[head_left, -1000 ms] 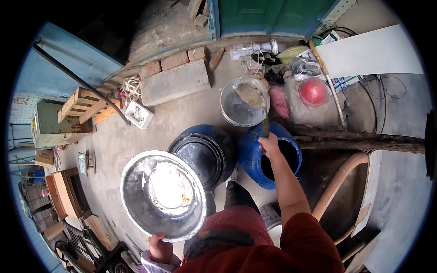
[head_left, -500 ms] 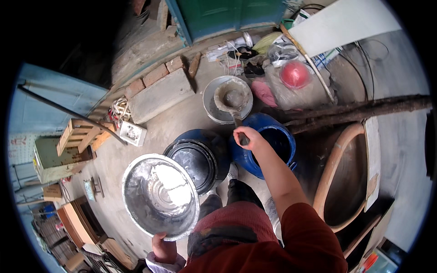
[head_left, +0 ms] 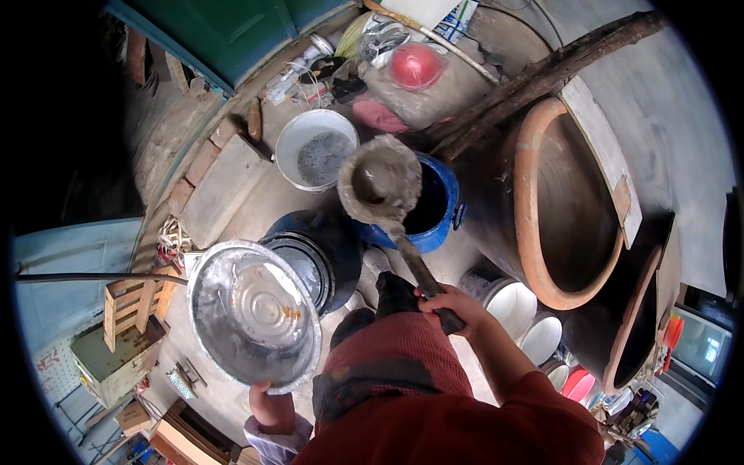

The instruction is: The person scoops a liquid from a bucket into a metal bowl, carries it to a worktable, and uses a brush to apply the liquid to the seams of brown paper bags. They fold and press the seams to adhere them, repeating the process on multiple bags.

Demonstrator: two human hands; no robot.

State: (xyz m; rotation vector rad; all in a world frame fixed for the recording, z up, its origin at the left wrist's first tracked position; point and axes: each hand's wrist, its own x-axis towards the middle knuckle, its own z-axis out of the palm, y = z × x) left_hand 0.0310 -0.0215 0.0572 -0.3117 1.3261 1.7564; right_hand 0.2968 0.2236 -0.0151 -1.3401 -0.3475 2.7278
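My left hand grips the near rim of a wide silver metal basin, which is tilted and has a small brownish patch inside. The fingers of my right hand are wrapped round the handle of a large, grey-crusted ladle. Its bowl hangs over the left part of an open blue barrel, and I cannot tell how much it holds. Left of the bowl stands a white bucket with greyish, frothy liquid. Partly behind the basin is a dark blue barrel with a black lid.
A big clay vat with a board on its rim stands at the right, white buckets nearer me. Rough wooden poles lean beyond. Far off are a red ball-like object and plastic bags; a stone slab lies left.
My right hand has drawn the ladle back toward me and up, away from the white bucket. My view has swung to the right. The left hand still holds the basin.
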